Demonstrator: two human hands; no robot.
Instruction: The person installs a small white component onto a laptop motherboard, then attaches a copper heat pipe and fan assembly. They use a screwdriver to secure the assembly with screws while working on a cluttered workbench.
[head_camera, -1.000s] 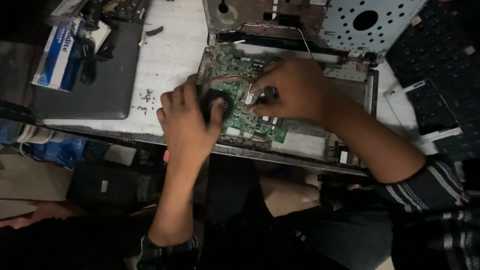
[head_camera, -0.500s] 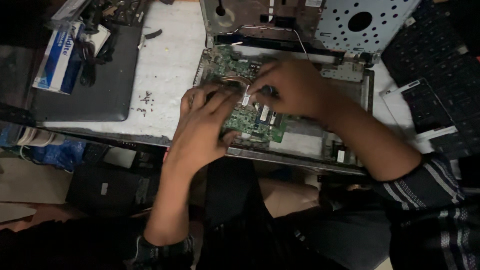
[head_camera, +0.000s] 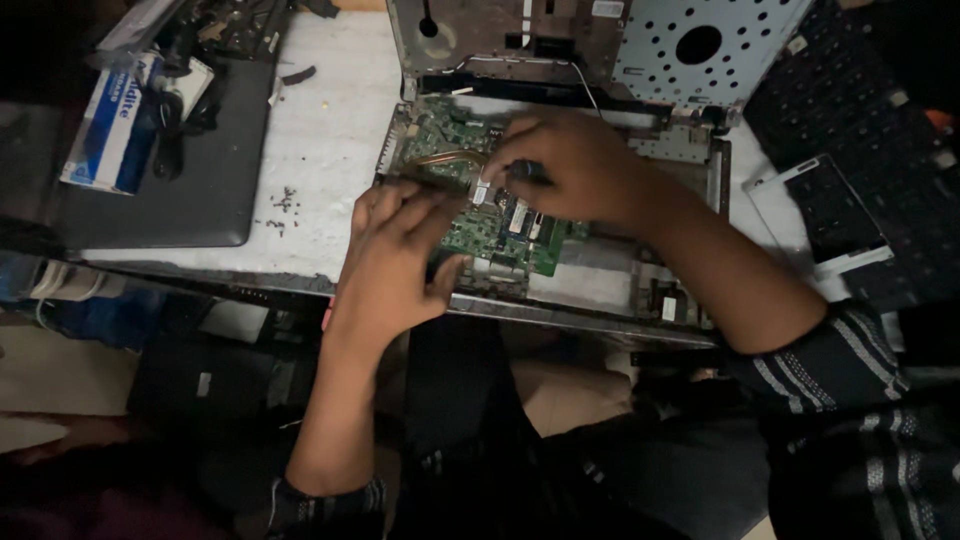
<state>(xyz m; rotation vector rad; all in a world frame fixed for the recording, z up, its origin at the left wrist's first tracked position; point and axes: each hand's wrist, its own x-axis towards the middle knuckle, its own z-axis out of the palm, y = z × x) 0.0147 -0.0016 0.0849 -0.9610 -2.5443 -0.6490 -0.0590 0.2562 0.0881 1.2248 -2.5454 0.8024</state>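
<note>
An opened laptop base (head_camera: 630, 285) lies on a white table and holds a green motherboard (head_camera: 500, 235) with a copper heat pipe (head_camera: 450, 157). My left hand (head_camera: 395, 255) rests flat on the left part of the board, fingers stretched toward the heat pipe, gripping nothing that I can see. My right hand (head_camera: 580, 165) hovers over the middle of the board and pinches a small dark tool (head_camera: 525, 172), tip pointing down at the board beside my left fingertips. The part under my left palm is hidden.
A closed dark laptop (head_camera: 170, 180) and a blue-and-white box (head_camera: 115, 125) lie at the left. Loose screws (head_camera: 280, 205) sit between that laptop and the board. A perforated metal plate (head_camera: 700, 45) lies behind, and a black keyboard (head_camera: 870, 120) at the right.
My left hand has opened from a round black fan and slid right, fingers now stretched over the board. My right hand has shifted slightly left with the tool.
</note>
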